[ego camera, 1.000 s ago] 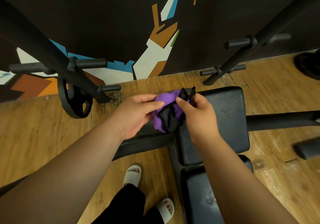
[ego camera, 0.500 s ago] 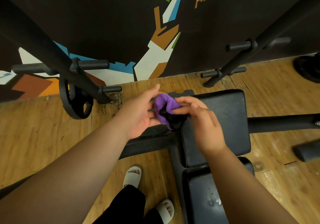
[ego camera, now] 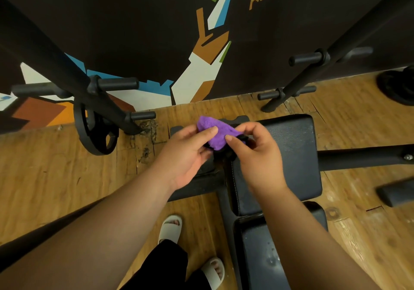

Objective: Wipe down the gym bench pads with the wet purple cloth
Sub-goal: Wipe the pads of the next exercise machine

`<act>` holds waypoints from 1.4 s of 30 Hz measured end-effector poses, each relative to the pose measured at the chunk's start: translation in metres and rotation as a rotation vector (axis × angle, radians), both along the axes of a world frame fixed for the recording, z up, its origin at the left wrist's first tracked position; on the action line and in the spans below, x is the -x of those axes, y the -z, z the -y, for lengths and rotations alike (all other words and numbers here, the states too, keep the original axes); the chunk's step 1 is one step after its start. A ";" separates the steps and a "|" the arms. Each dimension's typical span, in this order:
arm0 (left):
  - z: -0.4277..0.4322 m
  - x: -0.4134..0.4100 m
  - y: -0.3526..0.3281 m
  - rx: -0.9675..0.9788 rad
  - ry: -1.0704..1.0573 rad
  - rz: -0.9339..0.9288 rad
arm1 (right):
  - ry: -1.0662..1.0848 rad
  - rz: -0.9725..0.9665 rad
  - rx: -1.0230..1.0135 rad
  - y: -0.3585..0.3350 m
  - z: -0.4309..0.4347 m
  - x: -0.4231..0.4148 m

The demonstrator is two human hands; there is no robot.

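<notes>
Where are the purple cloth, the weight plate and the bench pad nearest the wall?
purple cloth (ego camera: pixel 218 134), head view, its fuzzy purple middle.
weight plate (ego camera: pixel 96 149), head view, its lower rim.
bench pad (ego camera: pixel 298 155), head view, bare leather on its right half.

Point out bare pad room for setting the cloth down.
Free: upper pad, from the right hand to its right edge; lower pad left of the forearm, with droplets. Crowded: upper pad's left edge, where the left hand and right hand hold the purple cloth.
</notes>
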State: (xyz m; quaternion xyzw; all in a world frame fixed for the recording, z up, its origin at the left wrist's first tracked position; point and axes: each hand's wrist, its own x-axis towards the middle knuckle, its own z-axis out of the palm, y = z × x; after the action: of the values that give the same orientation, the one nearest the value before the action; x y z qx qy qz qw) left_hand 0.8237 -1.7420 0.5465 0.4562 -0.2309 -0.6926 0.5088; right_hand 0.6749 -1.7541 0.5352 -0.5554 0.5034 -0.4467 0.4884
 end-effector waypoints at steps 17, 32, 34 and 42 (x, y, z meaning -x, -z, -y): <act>0.018 0.051 0.058 0.003 -0.300 0.782 | 0.161 -0.766 0.405 0.080 0.022 0.023; 0.032 0.041 0.074 0.052 -0.175 0.745 | 0.186 -0.852 0.478 0.087 0.023 0.022; 0.033 0.047 0.076 0.040 -0.198 0.704 | 0.192 -0.879 0.475 0.087 0.023 0.021; 0.014 0.030 0.088 0.122 -0.137 0.788 | 0.219 -0.891 0.490 0.087 0.022 0.018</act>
State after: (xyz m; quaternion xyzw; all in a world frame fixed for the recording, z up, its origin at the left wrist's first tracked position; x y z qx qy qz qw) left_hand 0.7934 -1.7560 0.4580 0.6702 -0.4178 -0.4141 0.4525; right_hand 0.6569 -1.7756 0.4482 -0.7337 0.5984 -0.3203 0.0327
